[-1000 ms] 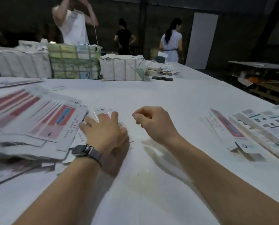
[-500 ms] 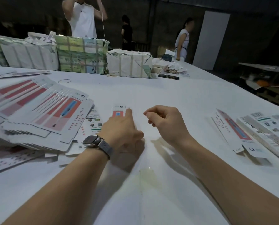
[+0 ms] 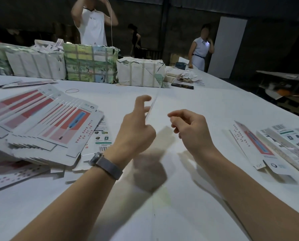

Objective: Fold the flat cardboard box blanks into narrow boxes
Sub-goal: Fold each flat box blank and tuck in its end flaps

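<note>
My left hand (image 3: 136, 129) is raised above the white table (image 3: 180, 214). It holds a flat box blank (image 3: 151, 106) between fingers and thumb, and the blank shows edge-on as a thin pale strip. My right hand (image 3: 192, 131) hovers just right of it with loosely curled fingers, touching nothing. A fanned stack of red-and-white blanks (image 3: 58, 126) lies at my left. Narrow printed boxes and blanks (image 3: 254, 143) lie at my right.
Wrapped paper bundles (image 3: 91, 63) (image 3: 140, 72) line the table's far side. A rubber band (image 3: 72, 90) and a dark phone (image 3: 182, 86) lie near them. Three people stand beyond the table. The table's right edge runs diagonally past a low pallet (image 3: 284, 94).
My left hand rose off the table from pressing a blank flat and now holds it upright, edge-on. My right hand loosened from a near fist and shifted right. The view tilted upward.
</note>
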The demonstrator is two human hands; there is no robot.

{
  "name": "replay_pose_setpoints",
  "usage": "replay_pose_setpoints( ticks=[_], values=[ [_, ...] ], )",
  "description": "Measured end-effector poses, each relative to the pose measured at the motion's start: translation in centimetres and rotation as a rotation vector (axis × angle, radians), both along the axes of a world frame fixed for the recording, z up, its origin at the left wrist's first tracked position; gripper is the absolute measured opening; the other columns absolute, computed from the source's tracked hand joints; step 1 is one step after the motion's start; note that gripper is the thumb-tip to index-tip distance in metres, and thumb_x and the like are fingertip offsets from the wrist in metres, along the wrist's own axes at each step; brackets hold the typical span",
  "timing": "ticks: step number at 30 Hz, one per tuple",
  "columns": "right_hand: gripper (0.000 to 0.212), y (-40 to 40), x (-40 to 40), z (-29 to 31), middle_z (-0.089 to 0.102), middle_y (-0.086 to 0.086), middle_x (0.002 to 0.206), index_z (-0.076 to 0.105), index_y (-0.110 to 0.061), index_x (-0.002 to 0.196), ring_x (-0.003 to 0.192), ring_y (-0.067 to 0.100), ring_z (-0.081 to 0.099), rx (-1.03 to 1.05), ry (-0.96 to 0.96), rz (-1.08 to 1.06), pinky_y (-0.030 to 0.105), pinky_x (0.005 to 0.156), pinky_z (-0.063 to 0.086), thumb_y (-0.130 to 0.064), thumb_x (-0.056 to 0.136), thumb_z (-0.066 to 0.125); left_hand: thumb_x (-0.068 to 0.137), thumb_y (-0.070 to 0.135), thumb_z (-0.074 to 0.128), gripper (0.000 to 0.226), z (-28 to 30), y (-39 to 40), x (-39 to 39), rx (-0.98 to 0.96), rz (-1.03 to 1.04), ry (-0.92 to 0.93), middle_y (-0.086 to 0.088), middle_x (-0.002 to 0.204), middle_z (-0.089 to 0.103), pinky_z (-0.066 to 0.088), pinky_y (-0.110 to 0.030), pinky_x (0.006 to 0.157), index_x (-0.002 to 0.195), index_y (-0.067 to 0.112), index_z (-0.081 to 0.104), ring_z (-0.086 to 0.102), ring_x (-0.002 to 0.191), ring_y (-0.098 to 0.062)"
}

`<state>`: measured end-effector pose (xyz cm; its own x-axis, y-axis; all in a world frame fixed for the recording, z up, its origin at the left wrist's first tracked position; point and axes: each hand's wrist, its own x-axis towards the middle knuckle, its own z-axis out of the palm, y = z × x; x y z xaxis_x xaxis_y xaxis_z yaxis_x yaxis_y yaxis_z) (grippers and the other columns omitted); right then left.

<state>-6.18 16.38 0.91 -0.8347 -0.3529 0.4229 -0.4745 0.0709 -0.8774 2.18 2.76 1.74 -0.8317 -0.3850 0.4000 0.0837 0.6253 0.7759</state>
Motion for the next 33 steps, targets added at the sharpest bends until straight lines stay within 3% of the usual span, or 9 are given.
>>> replay_pose_setpoints(
  ticks=[3,6,10,15,18,22,24,27,33],
  values=[
    [0.013,0.4,-0.6,0.2,0.062,-0.01,0.081,0.066,-0.038,0.096,0.08,0.019,0.061,-0.031,-0.007,-0.03,0.034,0.07,0.051,-0.033,0.085,0.062,0.088,-0.007,0.047,0.073,0.4,0.4,0.0,0.446,-0.12,0.004,0.014,0.103,0.07,0.049,-0.018,0.054,0.142,0.039,0.032,0.069,0.089,-0.011],
    [0.017,0.8,-0.9,0.2,0.06,-0.002,0.088,0.058,-0.039,0.108,0.081,0.015,0.062,-0.039,-0.015,-0.023,0.027,0.064,0.051,-0.032,0.094,0.064,0.085,-0.013,0.045,0.078,0.2,0.7,0.1,0.575,-0.228,-0.075,0.02,0.082,0.073,0.053,-0.018,0.051,0.146,0.036,0.034,0.071,0.071,-0.002],
    [0.03,0.8,-0.7,0.3,0.054,-0.007,0.079,0.06,-0.036,0.108,0.078,0.019,0.063,-0.074,0.005,0.039,0.029,0.065,0.055,-0.015,0.09,0.071,0.073,-0.023,0.033,0.082,-0.1,0.9,0.2,0.75,-0.394,-0.069,-0.003,0.093,0.076,0.059,-0.034,0.063,0.136,0.026,0.054,0.073,0.081,-0.024],
    [0.045,0.7,0.2,0.2,0.055,-0.005,0.086,0.058,-0.044,0.104,0.073,0.001,0.056,0.018,0.106,0.172,0.021,0.051,0.054,-0.008,0.084,0.076,0.074,0.009,0.049,0.063,-0.4,0.8,0.3,1.033,-0.61,0.03,-0.012,0.106,0.074,0.06,-0.046,0.064,0.135,0.024,0.053,0.073,0.08,-0.032],
    [0.04,0.8,0.6,0.2,0.057,-0.001,0.091,0.06,-0.035,0.108,0.08,0.003,0.057,0.042,0.117,0.171,0.022,0.045,0.054,-0.009,0.083,0.078,0.1,0.031,0.039,0.038,-0.2,0.9,0.5,1.019,-0.591,0.031,-0.009,0.09,0.077,0.06,-0.035,0.056,0.13,0.018,0.058,0.075,0.072,-0.024],
    [0.047,1.0,0.7,0.5,0.055,-0.021,0.107,0.058,-0.031,0.122,0.105,0.013,0.052,0.126,0.327,0.001,0.006,0.069,0.045,-0.017,0.083,0.078,0.106,0.05,0.029,0.05,-0.4,1.0,0.6,1.03,-0.554,-0.043,-0.012,0.096,0.078,0.061,-0.035,0.058,0.119,0.02,0.067,0.077,0.08,-0.028],
    [0.05,1.3,0.6,0.8,0.048,-0.035,0.104,0.052,-0.042,0.127,0.104,0.005,0.049,0.117,0.387,-0.03,0.009,0.074,0.042,-0.024,0.085,0.074,0.105,0.05,0.032,0.048,-0.6,1.3,0.6,0.962,-0.576,-0.087,-0.013,0.098,0.077,0.061,-0.04,0.062,0.115,0.026,0.073,0.076,0.082,-0.031],
    [0.045,1.7,-0.1,1.0,0.051,-0.032,0.103,0.056,-0.037,0.132,0.104,0.009,0.051,0.145,0.416,-0.091,0.021,0.081,0.041,-0.028,0.091,0.07,0.105,0.049,0.032,0.045,-0.6,1.7,0.7,0.939,-0.647,-0.113,-0.013,0.1,0.076,0.061,-0.042,0.067,0.109,0.036,0.076,0.075,0.086,-0.033],
    [0.025,2.1,-0.6,1.7,0.066,-0.023,0.097,0.064,-0.03,0.112,0.082,0.004,0.055,0.09,0.375,-0.078,0.009,0.059,0.044,-0.023,0.09,0.072,0.102,0.049,0.034,0.043,-0.8,2.0,0.9,0.905,-0.703,-0.136,-0.014,0.106,0.075,0.061,-0.039,0.073,0.135,0.03,0.053,0.073,0.096,-0.036]
  ],
)
